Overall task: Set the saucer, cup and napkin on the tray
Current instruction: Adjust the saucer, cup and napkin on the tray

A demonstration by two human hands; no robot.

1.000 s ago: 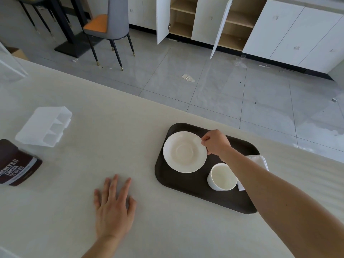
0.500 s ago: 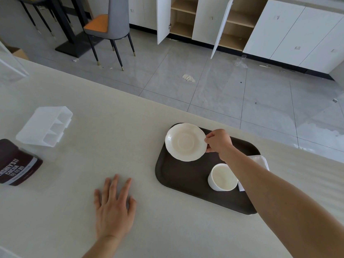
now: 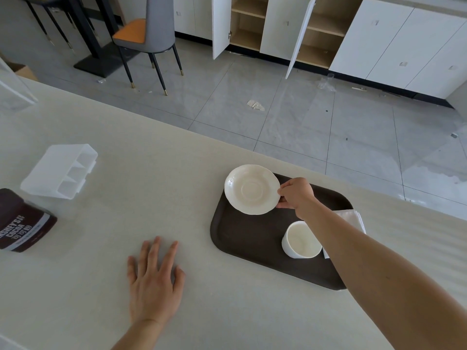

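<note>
The right hand (image 3: 296, 195) was clamped on the right edge of the saucer (image 3: 252, 189), thumb under and fingers over the rim, as far as the head view allowed. The saucer was tilted slightly and hung over the far left corner of the tray (image 3: 252, 238), its left and far edges projecting past the tray's rim above the counter (image 3: 151, 193). Whether any part of it touched the tray could not be determined. The saucer being round, no long axis applied; the governing relation was that it lay directly left of the gripping hand and beyond the tray's open left half — the bare area sat nearer the person than the saucer.

The left hand (image 3: 154, 279) lay flat on the counter with fingers spread and holding nothing, well apart from the tray and to its left. The right hand was plainly the nearer.

The cup (image 3: 301, 239) stood upright on the tray's right half, just beside the right forearm. The napkin (image 3: 350, 218) lay at the tray's right edge, partly hidden by that arm.

Judgement: a placement would require drawing the saucer back toward the person and down — clear of the cup.
</note>
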